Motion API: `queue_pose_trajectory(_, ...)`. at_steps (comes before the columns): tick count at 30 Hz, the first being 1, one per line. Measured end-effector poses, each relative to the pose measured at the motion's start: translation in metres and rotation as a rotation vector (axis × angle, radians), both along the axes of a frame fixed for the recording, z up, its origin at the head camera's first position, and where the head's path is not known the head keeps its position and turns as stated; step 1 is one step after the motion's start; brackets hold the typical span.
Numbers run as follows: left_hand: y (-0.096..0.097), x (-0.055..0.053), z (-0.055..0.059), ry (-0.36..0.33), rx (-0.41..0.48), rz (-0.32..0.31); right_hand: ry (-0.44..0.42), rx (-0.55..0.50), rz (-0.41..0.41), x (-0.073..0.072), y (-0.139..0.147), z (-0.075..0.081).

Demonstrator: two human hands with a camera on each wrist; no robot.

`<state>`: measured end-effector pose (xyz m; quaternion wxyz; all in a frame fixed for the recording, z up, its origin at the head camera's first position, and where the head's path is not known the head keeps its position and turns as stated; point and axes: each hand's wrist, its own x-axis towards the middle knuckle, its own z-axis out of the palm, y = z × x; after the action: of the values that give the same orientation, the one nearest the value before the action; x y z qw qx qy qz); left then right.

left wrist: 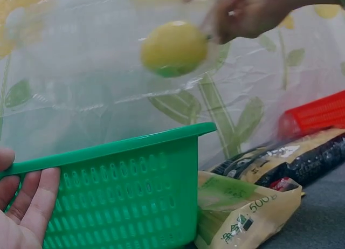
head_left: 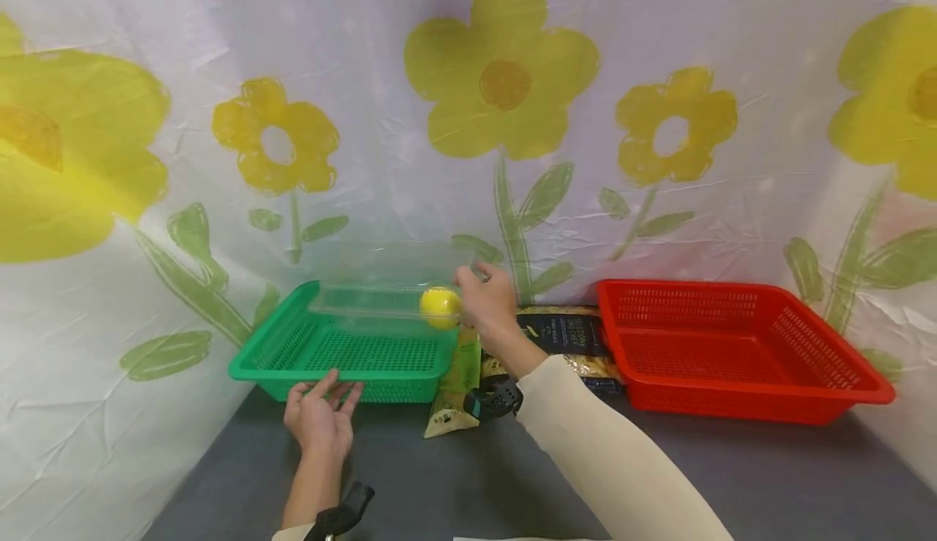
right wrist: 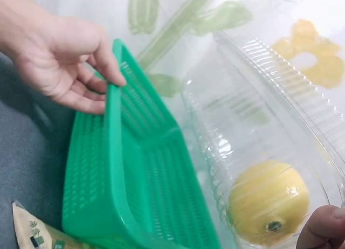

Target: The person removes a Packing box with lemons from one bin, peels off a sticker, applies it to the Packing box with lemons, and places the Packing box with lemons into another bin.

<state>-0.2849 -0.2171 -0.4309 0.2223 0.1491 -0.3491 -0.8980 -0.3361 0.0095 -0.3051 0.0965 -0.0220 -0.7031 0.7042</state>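
Note:
My left hand [head_left: 320, 423] grips the near rim of a green plastic basket [head_left: 395, 380], thumb over the edge and fingers against the slotted outer wall. Above that basket, my right hand [head_left: 489, 301] holds a clear plastic container [right wrist: 226, 119] by its right end. Inside the container lies a yellow lemon [head_left: 439, 307], close to my right fingers. In the right wrist view the lemon [right wrist: 269, 200] shows its stem end through the clear wall, and only a fingertip of the right hand is visible. The part of the green basket visible from above holds nothing.
Right of the green basket lies a beige and green packet [head_left: 455, 386]. Black and gold food bags [head_left: 567, 333] lie beside it, partly behind my right arm. A red plastic basket [head_left: 732, 390] stands at the right. A flower-printed sheet [head_left: 366, 118] hangs behind the dark tabletop [head_left: 410, 484].

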Motion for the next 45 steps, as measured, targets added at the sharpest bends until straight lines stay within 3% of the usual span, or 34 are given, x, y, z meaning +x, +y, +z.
queue_pose_trajectory(7, -0.004, 0.004, 0.001, -0.001, -0.004, -0.024, -0.004, -0.037, -0.067, 0.019, 0.033, -0.015)
queue_pose_trajectory(15, -0.002, 0.004, 0.002, -0.015, -0.002, -0.076, 0.013, -0.044, -0.046, 0.041, 0.074, -0.036)
queue_pose_trajectory(25, -0.002, 0.004, 0.003, -0.019, 0.004, -0.073, -0.036, -0.086, -0.008, 0.072, 0.109, -0.055)
queue_pose_trajectory(45, 0.000, 0.005, 0.004, -0.014, 0.009, -0.069, -0.128, -0.049, -0.060, 0.121, 0.164, -0.082)
